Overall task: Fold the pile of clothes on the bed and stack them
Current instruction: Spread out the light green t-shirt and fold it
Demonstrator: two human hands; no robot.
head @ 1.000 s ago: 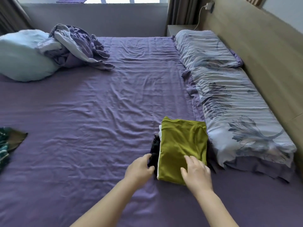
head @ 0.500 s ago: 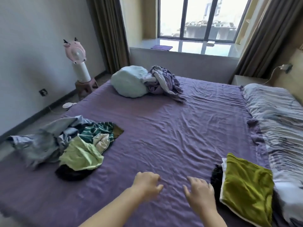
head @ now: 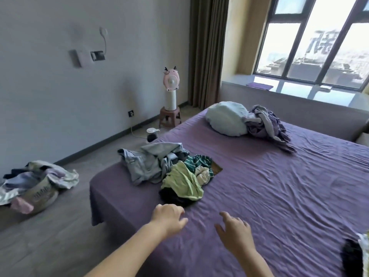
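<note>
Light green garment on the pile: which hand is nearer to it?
Left. The left hand hovers just short of the pile's near edge, below the light green garment. The right hand is farther back and off to the right over bare purple sheet. Both hold nothing.

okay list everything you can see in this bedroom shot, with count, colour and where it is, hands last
bed: one, purple sheet, fills the right and centre
pile of clothes: one, pale blue, light green, green-striped and black pieces, near the bed's left corner
pillow: one, pale blue, far end of the bed
crumpled bedding: one, lilac and grey, against the pillow
folded stack: partly seen, black and white, bottom right edge
laundry basket: one, pale, overflowing with clothes, on the floor at left
fan: one, pink and white, on a stool by the wall
curtain: one, brown, beside the window
left hand: empty, over the sheet near the pile
right hand: empty, fingers spread, over the sheet
</note>
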